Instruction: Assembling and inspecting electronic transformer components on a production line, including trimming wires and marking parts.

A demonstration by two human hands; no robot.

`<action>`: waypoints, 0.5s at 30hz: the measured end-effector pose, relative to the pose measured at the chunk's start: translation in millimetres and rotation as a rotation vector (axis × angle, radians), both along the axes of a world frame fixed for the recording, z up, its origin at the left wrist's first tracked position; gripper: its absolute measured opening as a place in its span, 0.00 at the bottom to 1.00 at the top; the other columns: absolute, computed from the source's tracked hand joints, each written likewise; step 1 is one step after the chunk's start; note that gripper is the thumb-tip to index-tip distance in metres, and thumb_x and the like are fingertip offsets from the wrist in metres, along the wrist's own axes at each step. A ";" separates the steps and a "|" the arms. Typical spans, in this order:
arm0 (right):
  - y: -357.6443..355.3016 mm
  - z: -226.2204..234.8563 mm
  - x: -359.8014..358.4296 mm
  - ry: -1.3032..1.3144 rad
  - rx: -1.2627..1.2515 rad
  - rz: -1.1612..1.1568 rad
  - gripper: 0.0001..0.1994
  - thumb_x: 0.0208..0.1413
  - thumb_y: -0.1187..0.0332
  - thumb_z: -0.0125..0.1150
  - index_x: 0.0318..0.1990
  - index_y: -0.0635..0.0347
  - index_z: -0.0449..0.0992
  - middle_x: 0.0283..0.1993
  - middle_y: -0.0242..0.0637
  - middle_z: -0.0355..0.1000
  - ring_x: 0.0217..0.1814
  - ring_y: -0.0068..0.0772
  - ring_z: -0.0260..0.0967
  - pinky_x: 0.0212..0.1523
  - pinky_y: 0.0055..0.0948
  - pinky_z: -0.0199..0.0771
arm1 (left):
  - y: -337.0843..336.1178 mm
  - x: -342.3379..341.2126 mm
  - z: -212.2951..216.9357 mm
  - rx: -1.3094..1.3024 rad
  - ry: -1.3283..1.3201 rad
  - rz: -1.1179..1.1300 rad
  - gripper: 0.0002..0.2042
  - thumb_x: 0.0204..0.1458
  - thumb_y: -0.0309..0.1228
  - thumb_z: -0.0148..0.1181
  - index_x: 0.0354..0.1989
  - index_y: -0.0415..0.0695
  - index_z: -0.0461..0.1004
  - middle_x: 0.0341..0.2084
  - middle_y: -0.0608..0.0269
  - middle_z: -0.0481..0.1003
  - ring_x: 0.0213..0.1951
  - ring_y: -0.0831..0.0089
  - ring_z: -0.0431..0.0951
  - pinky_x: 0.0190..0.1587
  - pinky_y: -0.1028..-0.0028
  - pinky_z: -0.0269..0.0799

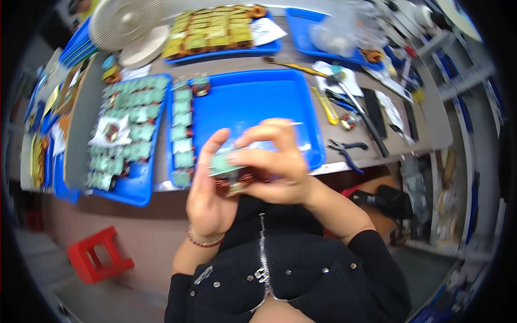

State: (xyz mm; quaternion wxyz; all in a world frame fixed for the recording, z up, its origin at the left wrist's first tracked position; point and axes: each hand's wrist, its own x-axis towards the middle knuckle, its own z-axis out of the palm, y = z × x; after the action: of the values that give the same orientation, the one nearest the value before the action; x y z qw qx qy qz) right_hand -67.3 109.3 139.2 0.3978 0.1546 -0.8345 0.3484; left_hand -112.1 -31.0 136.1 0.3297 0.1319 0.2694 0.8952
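Close in front of my chest, both hands hold a copper-wound coil with a flat green top [225, 164]. My left hand [205, 194] supports it from the left, fingers pointing up, with a beaded bracelet at the wrist. From the right, my right hand [280, 167] closes around it, its thumb on the green top; the fingers are partly blurred. Behind the hands lies a blue tray [242, 89]. A column of similar green-topped coils [182, 129] lines its left side, with one more coil [201, 86] beside the column's far end.
Left stands another blue tray [137, 191] of green-topped coils. A tray of yellow-wrapped coils [210, 32] sits at the back beside a fan [126, 24]. On the right lie pliers [350, 153], a yellow-handled cutter [326, 107] and a hammer-like tool [361, 110]. A red stool [99, 255] stands below.
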 end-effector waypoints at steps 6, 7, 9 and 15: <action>20.9 -11.9 41.6 -0.235 -0.105 -0.129 0.37 0.32 0.55 0.74 0.53 0.59 0.68 0.48 0.40 0.65 0.50 0.39 0.62 0.50 0.33 0.59 | 0.9 -4.6 -21.0 0.083 -0.097 -0.189 0.27 0.61 0.45 0.36 0.63 0.40 0.48 0.42 0.54 0.66 0.40 0.66 0.68 0.39 0.72 0.67; 29.4 -15.9 53.3 -0.271 -0.144 -0.195 0.35 0.33 0.57 0.74 0.52 0.60 0.68 0.48 0.40 0.65 0.49 0.37 0.62 0.49 0.32 0.61 | 4.3 -4.6 -22.3 0.081 -0.098 -0.195 0.27 0.61 0.45 0.36 0.63 0.40 0.48 0.42 0.54 0.66 0.40 0.66 0.68 0.39 0.72 0.67; 44.2 -22.6 76.3 -0.320 -0.229 -0.300 0.31 0.36 0.62 0.73 0.50 0.62 0.69 0.47 0.41 0.66 0.47 0.34 0.63 0.47 0.29 0.63 | 10.6 -2.3 -23.3 0.076 -0.204 -0.238 0.26 0.61 0.44 0.34 0.63 0.40 0.49 0.43 0.53 0.64 0.41 0.65 0.67 0.38 0.73 0.67; 88.6 -27.7 109.3 -0.360 -0.041 -0.690 0.19 0.41 0.70 0.66 0.44 0.63 0.72 0.42 0.41 0.69 0.42 0.35 0.65 0.43 0.28 0.64 | 23.2 0.7 -21.8 0.091 -0.191 -0.322 0.26 0.62 0.45 0.31 0.63 0.39 0.47 0.43 0.50 0.64 0.42 0.62 0.68 0.38 0.75 0.70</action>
State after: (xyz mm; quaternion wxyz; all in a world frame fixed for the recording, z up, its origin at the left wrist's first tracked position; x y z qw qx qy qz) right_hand 42.0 197.8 111.5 0.3417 -0.2071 -0.8868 0.2323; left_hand -111.3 -7.8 114.3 0.4864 0.1023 0.1716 0.8506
